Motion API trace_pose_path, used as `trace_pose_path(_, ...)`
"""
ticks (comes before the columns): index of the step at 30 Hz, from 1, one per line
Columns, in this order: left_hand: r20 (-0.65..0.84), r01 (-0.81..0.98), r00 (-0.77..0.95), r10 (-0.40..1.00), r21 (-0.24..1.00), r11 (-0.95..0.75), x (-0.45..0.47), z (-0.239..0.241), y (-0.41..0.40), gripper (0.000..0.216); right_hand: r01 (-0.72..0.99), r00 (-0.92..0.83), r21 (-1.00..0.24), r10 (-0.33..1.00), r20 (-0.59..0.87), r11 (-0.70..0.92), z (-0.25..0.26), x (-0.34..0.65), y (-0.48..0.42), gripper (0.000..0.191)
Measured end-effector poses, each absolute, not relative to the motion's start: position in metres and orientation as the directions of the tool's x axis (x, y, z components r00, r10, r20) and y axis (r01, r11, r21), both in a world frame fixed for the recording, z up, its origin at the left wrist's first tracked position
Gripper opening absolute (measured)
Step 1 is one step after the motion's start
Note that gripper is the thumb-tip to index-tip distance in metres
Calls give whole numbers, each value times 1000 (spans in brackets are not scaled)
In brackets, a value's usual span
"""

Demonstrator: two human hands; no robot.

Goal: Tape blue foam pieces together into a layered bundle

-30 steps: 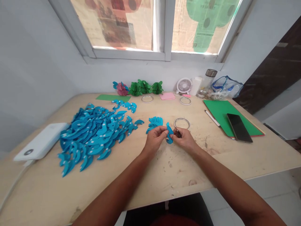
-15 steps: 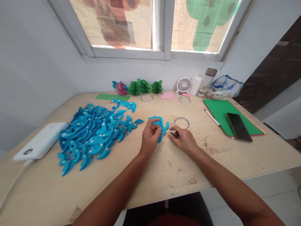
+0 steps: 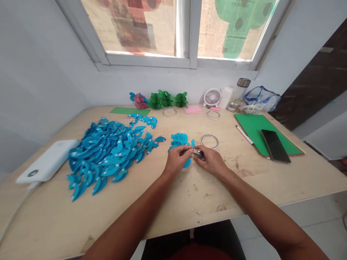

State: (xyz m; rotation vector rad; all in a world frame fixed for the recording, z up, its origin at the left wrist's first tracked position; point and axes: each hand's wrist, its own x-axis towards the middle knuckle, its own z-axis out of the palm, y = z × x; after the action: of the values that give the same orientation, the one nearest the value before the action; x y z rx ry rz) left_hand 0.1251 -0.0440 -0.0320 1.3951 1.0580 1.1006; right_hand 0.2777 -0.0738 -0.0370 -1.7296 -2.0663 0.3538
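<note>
My right hand (image 3: pixel 213 159) is closed on a small dark tool (image 3: pixel 200 154), which looks like a pair of snips; a small white square shows on it. Right beside its tip, the thumb and fingers of my left hand (image 3: pixel 175 161) are pinched together. What they grip, if anything, is too small to make out. Just behind and under my left hand lies a small group of blue paper pieces (image 3: pixel 179 138), partly covered by it. To the left is a large heap of curved blue paper cutouts (image 3: pixel 108 151) dotted with white squares.
A roll of tape (image 3: pixel 209 135) lies behind my right hand. On the right are a phone (image 3: pixel 275 145), green sheets (image 3: pixel 251 126) and a white pen (image 3: pixel 244 135). A white power bank (image 3: pixel 48 162) sits at left. Folded paper shapes (image 3: pixel 166 99) and a small fan (image 3: pixel 212 97) line the wall.
My left hand has come down and to the right, to the tool's tip, uncovering more of the small blue group. My right hand keeps the tool in nearly the same place.
</note>
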Motion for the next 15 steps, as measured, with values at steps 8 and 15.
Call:
trace_pose_path(8, 41, 40, 182, 982, 998, -49, 126, -33, -44, 13, 792, -197, -562, 971, 135, 239, -36, 276, -74, 33)
trace_pose_path(15, 2, -2, 142, 990, 1000, -2, 125, -30, -45, 13, 728, -224, -647, 971, 85, 225, -36, 279, -71, 33)
